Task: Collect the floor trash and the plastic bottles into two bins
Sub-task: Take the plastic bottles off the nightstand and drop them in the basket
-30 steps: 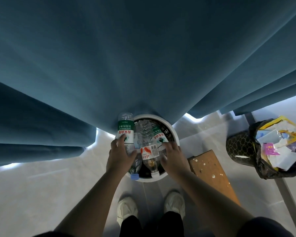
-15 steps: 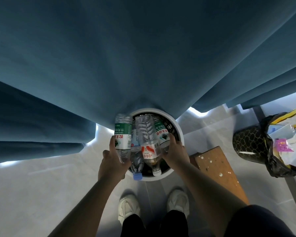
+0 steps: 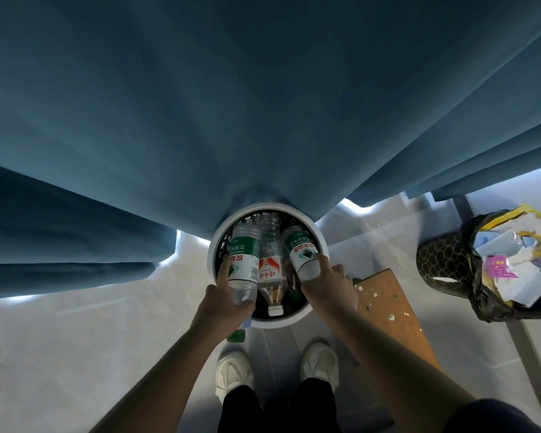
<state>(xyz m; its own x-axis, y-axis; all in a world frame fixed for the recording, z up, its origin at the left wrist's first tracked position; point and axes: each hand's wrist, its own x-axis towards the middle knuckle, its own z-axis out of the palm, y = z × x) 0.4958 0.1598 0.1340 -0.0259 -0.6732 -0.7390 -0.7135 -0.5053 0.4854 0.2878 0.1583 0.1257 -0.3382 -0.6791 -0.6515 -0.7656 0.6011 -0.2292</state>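
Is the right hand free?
No, the right hand grips a bottle over the white bin.

**Q:** What lies at centre?

**A:** A white-rimmed bin (image 3: pixel 320 242) on the floor (image 3: pixel 75 339), its far edge under a blue curtain (image 3: pixel 263 104). The left hand (image 3: pixel 219 303) grips the left green-label bottle (image 3: pixel 244 260). The right hand (image 3: pixel 331 289) grips the right green-label bottle (image 3: pixel 302 254). Both bottles are over the bin's opening. Between them a red-label bottle (image 3: pixel 270 273) lies in the bin, cap toward the near side.

**Q:** And at right?

**A:** A wooden board (image 3: pixel 388 304) lies just beside the bin. Farther right stands a black-lined bin (image 3: pixel 441 267) filled with paper trash (image 3: pixel 506 264). White shoes (image 3: pixel 233 375) stand on the near side.
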